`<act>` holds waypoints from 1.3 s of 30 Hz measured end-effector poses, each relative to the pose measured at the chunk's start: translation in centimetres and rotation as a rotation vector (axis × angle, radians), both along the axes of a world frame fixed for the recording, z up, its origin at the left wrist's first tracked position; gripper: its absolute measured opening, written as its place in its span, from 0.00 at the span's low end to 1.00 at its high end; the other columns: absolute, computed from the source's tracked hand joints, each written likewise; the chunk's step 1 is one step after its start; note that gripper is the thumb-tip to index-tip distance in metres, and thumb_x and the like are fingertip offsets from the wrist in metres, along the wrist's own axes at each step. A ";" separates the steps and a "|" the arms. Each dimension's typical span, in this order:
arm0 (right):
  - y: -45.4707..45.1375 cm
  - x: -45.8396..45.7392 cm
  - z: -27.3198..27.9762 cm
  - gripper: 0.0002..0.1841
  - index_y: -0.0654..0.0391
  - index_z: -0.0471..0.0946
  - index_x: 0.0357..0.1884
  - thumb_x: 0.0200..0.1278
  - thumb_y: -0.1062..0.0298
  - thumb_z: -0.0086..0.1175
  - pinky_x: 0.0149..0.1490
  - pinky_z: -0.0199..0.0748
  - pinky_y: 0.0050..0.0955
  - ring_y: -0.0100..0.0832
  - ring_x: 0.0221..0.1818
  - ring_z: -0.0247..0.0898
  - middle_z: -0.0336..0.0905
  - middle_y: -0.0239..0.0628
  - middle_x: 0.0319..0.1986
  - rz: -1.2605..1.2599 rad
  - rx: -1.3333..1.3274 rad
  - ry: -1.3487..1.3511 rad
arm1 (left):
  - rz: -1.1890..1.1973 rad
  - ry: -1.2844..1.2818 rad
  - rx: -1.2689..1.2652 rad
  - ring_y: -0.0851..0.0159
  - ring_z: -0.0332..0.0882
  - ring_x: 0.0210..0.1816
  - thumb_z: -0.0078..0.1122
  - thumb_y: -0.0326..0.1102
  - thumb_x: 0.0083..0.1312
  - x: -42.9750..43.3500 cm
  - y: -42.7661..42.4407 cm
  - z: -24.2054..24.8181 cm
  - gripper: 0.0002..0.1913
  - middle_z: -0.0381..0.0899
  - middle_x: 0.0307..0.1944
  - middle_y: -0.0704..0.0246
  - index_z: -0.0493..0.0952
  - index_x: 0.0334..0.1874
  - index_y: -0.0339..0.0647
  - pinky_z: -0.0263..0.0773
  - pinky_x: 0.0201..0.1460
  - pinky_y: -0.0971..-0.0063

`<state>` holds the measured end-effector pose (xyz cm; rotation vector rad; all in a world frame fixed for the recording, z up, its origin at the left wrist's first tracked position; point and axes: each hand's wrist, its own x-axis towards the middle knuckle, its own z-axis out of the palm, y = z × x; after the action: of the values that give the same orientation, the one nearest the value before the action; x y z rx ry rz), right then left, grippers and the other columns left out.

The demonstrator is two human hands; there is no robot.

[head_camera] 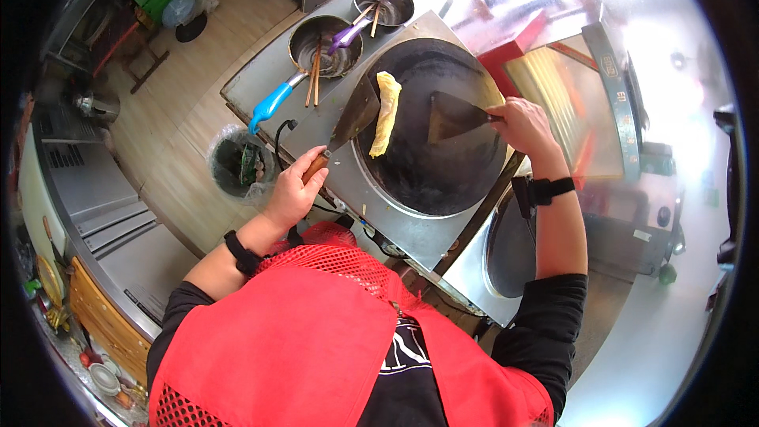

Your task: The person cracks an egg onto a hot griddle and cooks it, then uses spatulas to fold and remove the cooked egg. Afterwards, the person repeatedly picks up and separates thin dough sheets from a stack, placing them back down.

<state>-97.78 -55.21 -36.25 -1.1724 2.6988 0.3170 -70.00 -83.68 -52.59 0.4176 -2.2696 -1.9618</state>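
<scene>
A rolled yellow crepe lies near the left side of a round black griddle. My left hand grips the wooden handle of a metal spatula, whose wide blade reaches over the griddle's left rim beside the roll. On the other side, my right hand holds the handle of a second metal spatula. That blade is over the griddle's middle, apart from the crepe. Whether either blade presses on the surface is hard to tell.
Two metal pans, one blue-handled and one purple-handled, stand behind the griddle with wooden chopsticks in them. A lined waste bin is at the left. To the right are another griddle and a glass-fronted machine.
</scene>
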 end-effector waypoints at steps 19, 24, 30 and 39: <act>-2.7 13.5 -10.6 0.14 0.46 0.84 0.46 0.56 0.62 0.62 0.37 0.75 0.34 0.39 0.33 0.77 0.78 0.33 0.29 -0.491 -0.775 -0.088 | -0.195 0.144 -0.350 0.51 0.79 0.46 0.56 0.29 0.67 -3.6 -3.3 4.7 0.23 0.79 0.47 0.53 0.69 0.65 0.38 0.73 0.51 0.67; 2.5 17.5 -9.6 0.15 0.46 0.83 0.47 0.55 0.64 0.63 0.39 0.75 0.34 0.39 0.35 0.76 0.78 0.34 0.31 -0.630 -0.917 0.189 | -0.438 0.271 -0.510 0.50 0.79 0.45 0.55 0.25 0.65 -7.6 0.3 9.2 0.24 0.79 0.47 0.50 0.69 0.65 0.34 0.72 0.51 0.66; 15.6 24.4 -7.8 0.14 0.48 0.84 0.46 0.55 0.65 0.63 0.38 0.74 0.36 0.39 0.34 0.75 0.76 0.34 0.29 -0.931 -0.891 0.483 | -0.804 0.511 -0.552 0.51 0.79 0.45 0.56 0.22 0.64 -12.4 15.1 11.7 0.24 0.79 0.44 0.53 0.70 0.64 0.33 0.73 0.52 0.67; 41.4 38.1 -6.9 0.13 0.45 0.82 0.45 0.55 0.65 0.62 0.38 0.76 0.39 0.42 0.34 0.76 0.76 0.37 0.27 -1.416 -0.671 0.752 | -1.311 0.661 -0.354 0.50 0.77 0.56 0.58 0.29 0.66 -13.0 50.5 9.8 0.23 0.78 0.54 0.52 0.70 0.64 0.37 0.70 0.60 0.67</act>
<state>-59.68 -13.81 -43.13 1.2441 3.4854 -0.4873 -83.04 -33.23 -42.79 -1.8374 -2.3920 -1.4265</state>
